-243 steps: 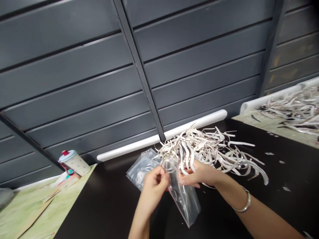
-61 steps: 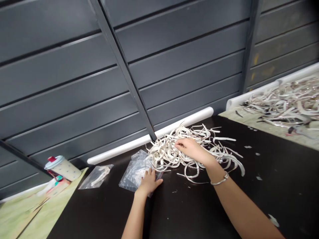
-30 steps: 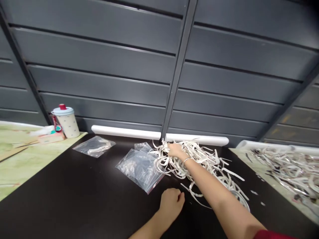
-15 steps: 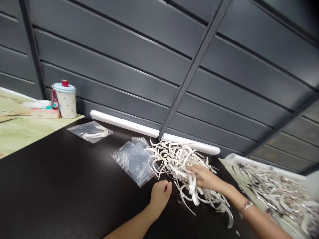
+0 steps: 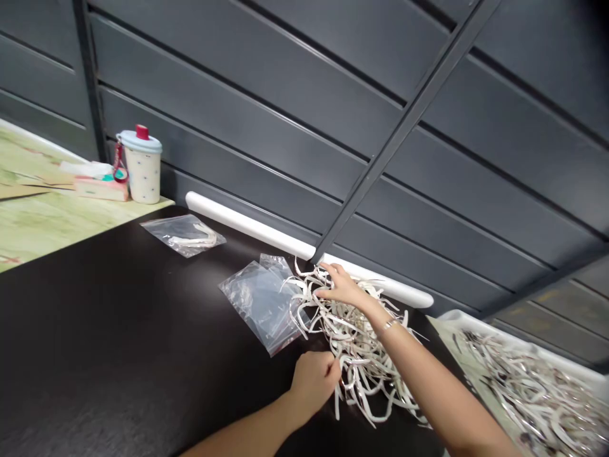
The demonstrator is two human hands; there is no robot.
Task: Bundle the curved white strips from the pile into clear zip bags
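Observation:
A tangled heap of curved whitish strips (image 5: pixel 354 339) lies on a black tabletop (image 5: pixel 118 330). My right hand (image 5: pixel 340 287) reaches into the far side of the heap, fingers bent and pinching among the strips. My left hand (image 5: pixel 314 377) rests curled at the heap's near edge, its fingers closed against some strips. Left of the heap lies a stack of empty clear zip bags (image 5: pixel 264 301). Farther left sits one clear bag with strips inside (image 5: pixel 184 233).
A white spotted cup with a blue lid (image 5: pixel 141 166) and a tissue pack (image 5: pixel 95 183) stand on a green mat at far left. A white tray of more strips (image 5: pixel 537 393) sits at right. A grey slatted wall and a white tube (image 5: pixel 285 241) bound the table's back.
My right hand has moved from the heap's near right side to its far edge. My left hand has slid right to touch the strips. The view has tilted a little.

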